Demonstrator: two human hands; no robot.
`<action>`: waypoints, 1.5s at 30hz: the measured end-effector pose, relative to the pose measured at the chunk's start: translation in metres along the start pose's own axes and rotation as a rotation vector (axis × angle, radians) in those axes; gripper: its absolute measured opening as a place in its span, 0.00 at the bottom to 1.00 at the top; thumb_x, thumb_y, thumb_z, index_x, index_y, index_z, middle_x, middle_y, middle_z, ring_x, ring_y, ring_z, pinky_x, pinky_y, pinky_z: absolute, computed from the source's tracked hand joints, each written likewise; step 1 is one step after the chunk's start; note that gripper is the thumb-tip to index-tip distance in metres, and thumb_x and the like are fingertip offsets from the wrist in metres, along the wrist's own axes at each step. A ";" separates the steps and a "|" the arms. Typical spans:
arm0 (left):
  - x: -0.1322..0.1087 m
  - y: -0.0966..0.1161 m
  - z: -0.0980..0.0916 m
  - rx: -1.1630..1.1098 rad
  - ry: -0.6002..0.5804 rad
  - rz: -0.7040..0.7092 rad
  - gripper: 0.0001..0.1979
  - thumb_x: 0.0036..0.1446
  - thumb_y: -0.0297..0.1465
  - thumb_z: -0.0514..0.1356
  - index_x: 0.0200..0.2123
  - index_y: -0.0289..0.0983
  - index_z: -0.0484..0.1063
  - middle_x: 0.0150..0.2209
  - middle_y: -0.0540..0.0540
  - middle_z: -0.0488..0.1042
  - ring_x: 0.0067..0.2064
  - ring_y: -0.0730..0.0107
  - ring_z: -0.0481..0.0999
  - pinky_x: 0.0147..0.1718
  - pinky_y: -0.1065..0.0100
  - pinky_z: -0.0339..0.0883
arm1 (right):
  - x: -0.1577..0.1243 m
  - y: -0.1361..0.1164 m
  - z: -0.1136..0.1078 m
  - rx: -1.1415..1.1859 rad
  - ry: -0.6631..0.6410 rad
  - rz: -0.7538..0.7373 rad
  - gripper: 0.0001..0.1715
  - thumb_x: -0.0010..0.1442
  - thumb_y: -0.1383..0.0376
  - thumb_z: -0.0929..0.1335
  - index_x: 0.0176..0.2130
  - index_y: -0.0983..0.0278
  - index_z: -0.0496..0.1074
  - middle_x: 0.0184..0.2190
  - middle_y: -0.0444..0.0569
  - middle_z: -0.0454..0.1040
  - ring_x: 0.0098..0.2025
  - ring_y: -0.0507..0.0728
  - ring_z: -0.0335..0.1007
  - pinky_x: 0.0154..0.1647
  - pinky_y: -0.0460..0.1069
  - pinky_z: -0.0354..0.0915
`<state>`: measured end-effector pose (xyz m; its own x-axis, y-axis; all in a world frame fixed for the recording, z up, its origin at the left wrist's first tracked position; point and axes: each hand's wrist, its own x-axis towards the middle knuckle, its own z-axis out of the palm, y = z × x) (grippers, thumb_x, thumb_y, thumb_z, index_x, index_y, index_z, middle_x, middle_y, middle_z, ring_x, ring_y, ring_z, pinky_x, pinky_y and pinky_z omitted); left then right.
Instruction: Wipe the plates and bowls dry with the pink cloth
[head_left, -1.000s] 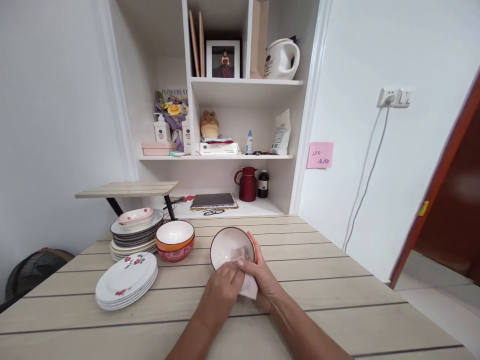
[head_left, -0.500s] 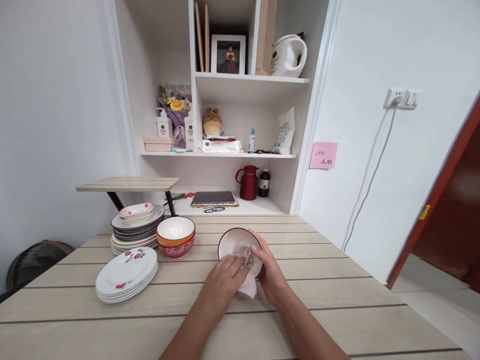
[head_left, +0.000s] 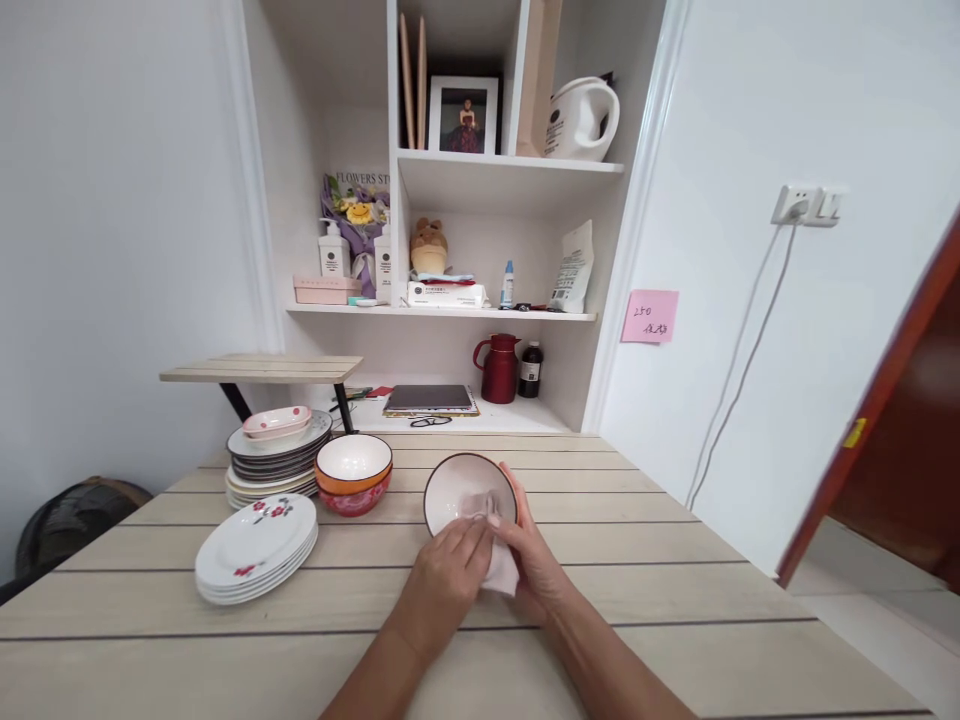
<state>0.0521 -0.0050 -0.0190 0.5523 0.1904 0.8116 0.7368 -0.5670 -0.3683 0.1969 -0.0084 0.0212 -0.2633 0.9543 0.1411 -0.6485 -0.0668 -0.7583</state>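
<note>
bowl (head_left: 452, 488) and cloth (head_left: 501, 572) in hands (head_left: 448, 562)

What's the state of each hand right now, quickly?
Left hand: closed, holding the pale cloth in the bowl.
Right hand: closed, holding the bowl by its right side.

Looks like a home, judging by the framed photograph (head_left: 463, 118), soft toy (head_left: 429, 247) and bouquet (head_left: 361, 238) on white shelves (head_left: 517, 174) near upper center, the red jug (head_left: 499, 369) below them, and floral plates (head_left: 251, 545) stacked at lower left on a plank-patterned table (head_left: 645, 590).
</note>
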 end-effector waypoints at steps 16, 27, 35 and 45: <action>0.002 -0.004 0.002 0.003 -0.090 0.031 0.16 0.65 0.22 0.50 0.52 0.38 0.71 0.52 0.44 0.77 0.54 0.64 0.75 0.58 0.55 0.65 | 0.005 -0.015 -0.014 -0.162 0.111 -0.086 0.36 0.51 0.60 0.74 0.59 0.53 0.67 0.47 0.47 0.79 0.46 0.62 0.73 0.45 0.53 0.65; -0.003 0.001 0.001 -0.010 -0.004 -0.061 0.15 0.62 0.19 0.50 0.49 0.30 0.71 0.42 0.38 0.80 0.42 0.63 0.80 0.40 0.63 0.76 | 0.001 0.008 0.000 -0.026 -0.042 -0.010 0.51 0.49 0.64 0.76 0.65 0.46 0.55 0.52 0.46 0.75 0.49 0.60 0.73 0.51 0.54 0.65; 0.000 0.002 0.000 -0.111 -0.108 -0.029 0.18 0.62 0.21 0.51 0.55 0.31 0.67 0.50 0.37 0.77 0.47 0.62 0.78 0.43 0.63 0.75 | 0.006 0.006 -0.004 -0.062 0.020 -0.005 0.35 0.52 0.57 0.74 0.58 0.51 0.66 0.42 0.45 0.79 0.41 0.60 0.75 0.44 0.52 0.67; 0.001 0.000 -0.001 -0.016 -0.067 -0.029 0.14 0.65 0.22 0.50 0.48 0.37 0.73 0.47 0.44 0.79 0.48 0.65 0.77 0.50 0.61 0.70 | 0.005 -0.008 -0.014 -0.170 0.099 -0.010 0.46 0.53 0.53 0.74 0.65 0.48 0.55 0.48 0.47 0.78 0.45 0.62 0.74 0.46 0.55 0.65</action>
<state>0.0522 -0.0054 -0.0177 0.5564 0.2599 0.7892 0.7465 -0.5734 -0.3375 0.2104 0.0004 0.0191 -0.1807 0.9792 0.0922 -0.5184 -0.0151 -0.8550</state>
